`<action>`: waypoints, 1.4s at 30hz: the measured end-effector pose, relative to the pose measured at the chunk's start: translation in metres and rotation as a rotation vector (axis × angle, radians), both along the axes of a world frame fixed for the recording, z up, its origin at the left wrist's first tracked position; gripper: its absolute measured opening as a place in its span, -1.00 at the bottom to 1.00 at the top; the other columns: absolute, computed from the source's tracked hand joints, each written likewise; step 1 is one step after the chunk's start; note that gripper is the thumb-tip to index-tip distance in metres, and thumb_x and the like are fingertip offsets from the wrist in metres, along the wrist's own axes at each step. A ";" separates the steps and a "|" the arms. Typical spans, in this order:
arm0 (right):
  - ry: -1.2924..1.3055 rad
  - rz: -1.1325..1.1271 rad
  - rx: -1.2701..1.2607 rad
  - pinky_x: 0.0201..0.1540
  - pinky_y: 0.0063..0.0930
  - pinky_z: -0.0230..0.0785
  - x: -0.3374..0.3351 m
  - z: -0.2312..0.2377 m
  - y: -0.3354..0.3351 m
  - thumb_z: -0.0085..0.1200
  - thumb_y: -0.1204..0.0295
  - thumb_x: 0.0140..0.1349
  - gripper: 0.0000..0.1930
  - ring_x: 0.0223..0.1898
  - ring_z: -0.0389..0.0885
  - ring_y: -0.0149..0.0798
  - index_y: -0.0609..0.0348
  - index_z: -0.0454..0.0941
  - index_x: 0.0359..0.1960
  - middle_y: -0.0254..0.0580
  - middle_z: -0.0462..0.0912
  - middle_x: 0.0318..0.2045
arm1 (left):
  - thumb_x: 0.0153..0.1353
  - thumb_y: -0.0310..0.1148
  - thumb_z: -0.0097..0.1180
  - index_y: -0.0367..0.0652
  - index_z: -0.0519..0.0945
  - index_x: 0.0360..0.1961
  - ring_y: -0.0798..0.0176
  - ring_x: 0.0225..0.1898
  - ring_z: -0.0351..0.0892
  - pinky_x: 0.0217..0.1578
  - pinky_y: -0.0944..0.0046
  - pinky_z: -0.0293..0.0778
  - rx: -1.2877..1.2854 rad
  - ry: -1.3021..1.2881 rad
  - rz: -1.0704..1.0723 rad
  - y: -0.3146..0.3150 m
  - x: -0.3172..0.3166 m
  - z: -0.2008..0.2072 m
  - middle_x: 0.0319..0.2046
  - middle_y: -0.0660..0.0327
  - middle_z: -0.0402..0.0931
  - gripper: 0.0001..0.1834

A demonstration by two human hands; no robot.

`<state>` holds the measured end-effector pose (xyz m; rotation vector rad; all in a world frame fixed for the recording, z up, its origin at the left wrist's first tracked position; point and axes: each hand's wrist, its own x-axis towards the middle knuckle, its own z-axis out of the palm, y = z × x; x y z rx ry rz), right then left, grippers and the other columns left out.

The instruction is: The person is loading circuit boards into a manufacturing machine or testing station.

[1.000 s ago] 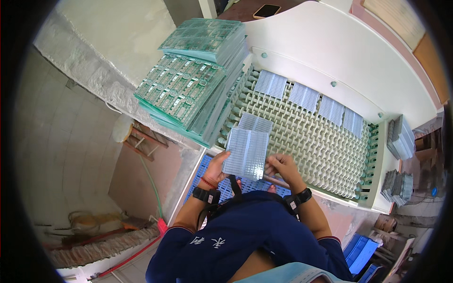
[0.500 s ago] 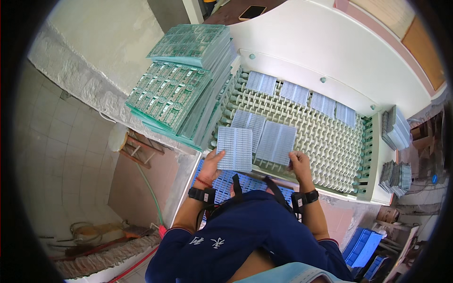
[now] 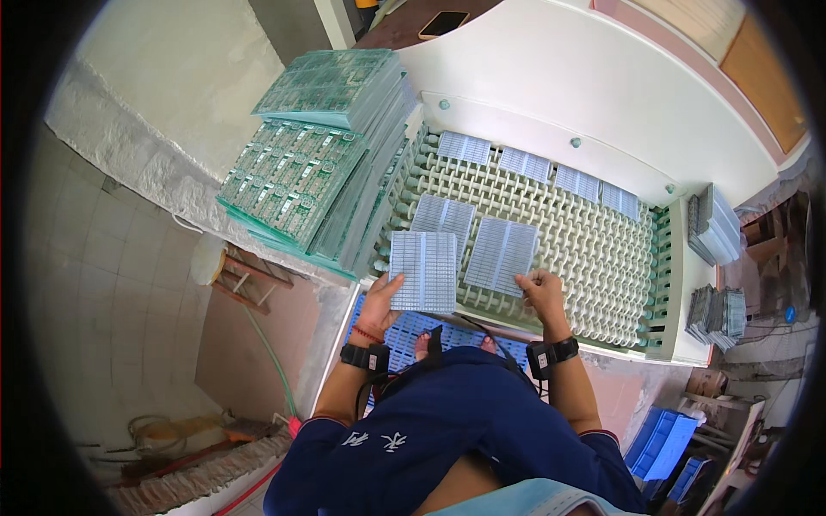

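My left hand (image 3: 380,301) is closed on the left edge of a pale grey-blue circuit board panel (image 3: 422,272), which is above the front left of a roller conveyor (image 3: 576,267). Whether it is one board or several together I cannot tell. My right hand (image 3: 542,297) pinches the lower right corner of a second panel (image 3: 502,255) at the conveyor's front. Partly behind the left-hand panel, a third panel (image 3: 443,219) rests on the rollers. Along the far side, several more panels (image 3: 525,163) lie in a row.
Tall stacks of green circuit boards (image 3: 292,185) stand left of the conveyor. On its right ledge are upright boards (image 3: 712,225) and a smaller board stack (image 3: 716,316). A white cover (image 3: 559,69) rises behind. Blue crates (image 3: 661,440) sit lower right; a phone (image 3: 444,24) lies at the top.
My right hand has shifted slightly left and up at the second panel's corner, and that panel now lies a little differently angled. My left hand still holds its panel. The whole view has shifted slightly.
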<state>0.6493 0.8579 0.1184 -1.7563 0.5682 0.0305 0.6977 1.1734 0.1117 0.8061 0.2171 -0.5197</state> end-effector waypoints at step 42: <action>-0.326 0.258 -0.858 -0.29 -0.24 0.38 0.024 -0.005 -0.010 0.17 0.34 -0.04 -0.72 -0.31 0.54 -0.04 0.21 0.47 -0.31 -0.10 0.56 -0.34 | 0.23 -0.44 -0.09 -0.35 0.32 0.03 0.22 -0.18 0.54 -0.19 0.26 0.52 -0.008 -0.041 0.021 0.003 -0.009 -0.001 -0.15 0.07 0.47 -0.65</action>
